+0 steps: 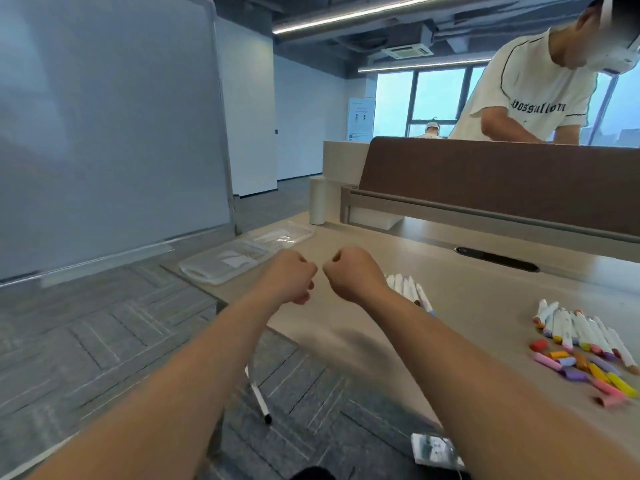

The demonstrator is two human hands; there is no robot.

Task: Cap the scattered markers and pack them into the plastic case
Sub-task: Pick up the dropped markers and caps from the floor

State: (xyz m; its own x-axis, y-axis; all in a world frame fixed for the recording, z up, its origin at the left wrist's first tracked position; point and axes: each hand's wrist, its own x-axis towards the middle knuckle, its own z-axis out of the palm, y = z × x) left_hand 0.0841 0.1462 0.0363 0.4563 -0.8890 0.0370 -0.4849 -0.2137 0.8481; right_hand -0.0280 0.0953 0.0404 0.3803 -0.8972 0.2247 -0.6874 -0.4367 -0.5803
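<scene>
Both hands are balled up into fists, and as far as I can see nothing is inside them. The left hand (291, 277) and the right hand (353, 273) are held out side by side over the near corner of the desk (467, 306), knuckles close together but not touching. The plastic case (207, 270) lies open just past the left hand, at the left end of the desk, with its clear lid (287, 237) flat behind it; I can see a slip of paper in it but no markers. A small bunch of markers (412, 291) lies just beside the right wrist. A bigger row of markers (581, 329) lies well off to the right, and a heap of loose caps (585, 370) in pink, yellow, orange and purple sits at the near end of that row. One more pen (261, 403) is down on the floor under the desk edge. I think the job has not really begun, since no marker is picked up and the case has none in it. For the next move, the fists would need to open up, and one hand would need to go right for a marker while the other finds a cap of the same colour to push on.
</scene>
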